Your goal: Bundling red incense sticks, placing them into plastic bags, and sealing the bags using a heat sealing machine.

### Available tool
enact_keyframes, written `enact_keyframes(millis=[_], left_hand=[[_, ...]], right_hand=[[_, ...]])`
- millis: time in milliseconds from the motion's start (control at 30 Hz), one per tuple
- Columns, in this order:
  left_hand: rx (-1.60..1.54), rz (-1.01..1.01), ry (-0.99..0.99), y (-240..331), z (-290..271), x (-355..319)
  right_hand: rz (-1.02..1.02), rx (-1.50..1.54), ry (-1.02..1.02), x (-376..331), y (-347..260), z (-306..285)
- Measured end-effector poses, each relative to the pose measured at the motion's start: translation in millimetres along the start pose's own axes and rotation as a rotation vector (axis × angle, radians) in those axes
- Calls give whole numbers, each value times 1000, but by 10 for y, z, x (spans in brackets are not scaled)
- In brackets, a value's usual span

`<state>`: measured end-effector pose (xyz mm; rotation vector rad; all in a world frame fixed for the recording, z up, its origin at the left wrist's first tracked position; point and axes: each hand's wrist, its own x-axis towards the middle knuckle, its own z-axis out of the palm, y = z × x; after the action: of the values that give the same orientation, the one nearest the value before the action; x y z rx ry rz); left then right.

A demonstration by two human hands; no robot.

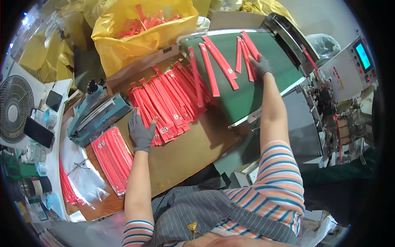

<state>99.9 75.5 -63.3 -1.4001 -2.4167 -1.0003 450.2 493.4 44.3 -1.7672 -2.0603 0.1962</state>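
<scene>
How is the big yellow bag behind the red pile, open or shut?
Open: the yellow bag has a wide, gaping mouth, and loose red strips show inside.

The left forearm (138,179) runs almost straight away from the body, its wrist nearly in line with the grey-gloved left hand (142,131), which lies palm down, fingers extended forward and thumb spread out to the right, its tip bare. The right forearm (273,113) stretches farther out, and the right hand (261,66), in a matching grey glove, angles leftward from the wrist; how far its fingers curl is too small to tell. Striped sleeves (282,173) leave both forearms bare
</scene>
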Motion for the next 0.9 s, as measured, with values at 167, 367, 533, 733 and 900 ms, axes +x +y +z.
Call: enact_keyframes(millis=[167,367,533,733,900], left_hand=[[2,-21,12,5,-20,5],[64,-30,12,-78,19,28],[23,-53,-19,22,15,86],[-798,-671,-122,195,-24,502],[-1359,-899,-211,-212,136,470]], right_hand=[[-522,130,-42,-533,-557,248],[-713,23,-150,-1811,-1717,150],[-331,325,-382,-1862,-2295,765],[-153,244,-525,-1854,-2538,1032],[87,1145,-1213,-2596,-2868,986]])
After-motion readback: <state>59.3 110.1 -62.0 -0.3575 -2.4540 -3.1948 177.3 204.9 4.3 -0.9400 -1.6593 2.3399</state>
